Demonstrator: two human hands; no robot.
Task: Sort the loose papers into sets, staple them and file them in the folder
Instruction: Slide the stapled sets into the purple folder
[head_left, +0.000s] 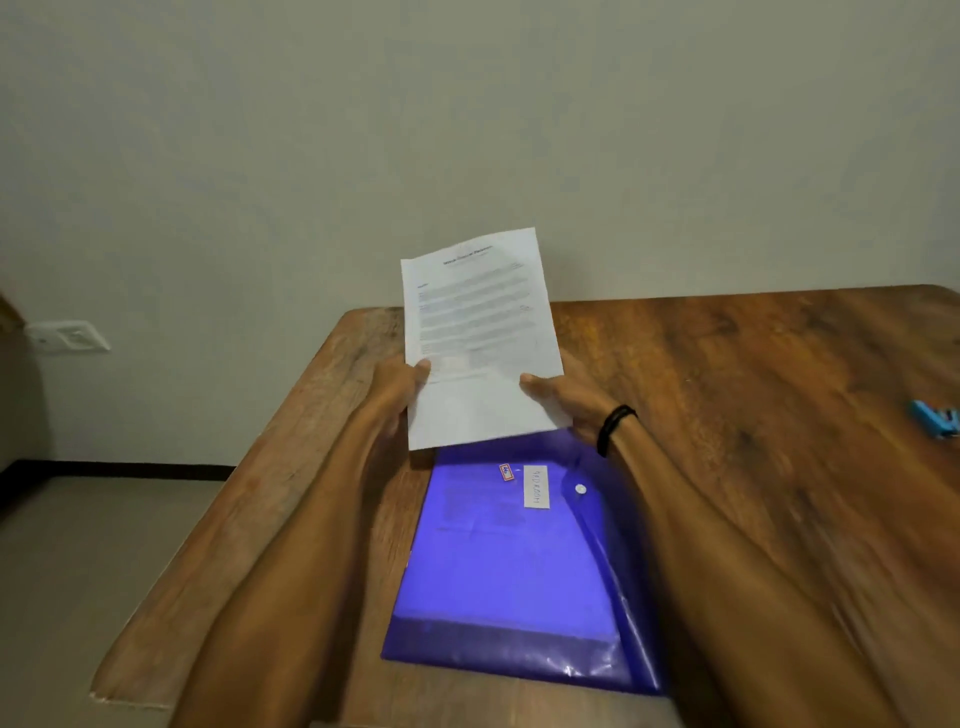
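A white printed paper set (478, 338) is held upright above the table, its text facing me. My left hand (397, 389) grips its lower left edge, thumb on the front. My right hand (566, 402) grips the lower right edge, thumb on the front too, with a black band on the wrist. Below the paper a blue translucent snap-button folder (509, 566) lies flat on the wooden table (727, 415), with a white label and papers showing through it. How many sheets are in the held set I cannot tell.
A blue stapler-like object (935, 418) lies at the table's right edge, partly cut off. The table's left edge runs diagonally beside my left forearm. A wall stands behind, with a white socket (67, 336) low on the left.
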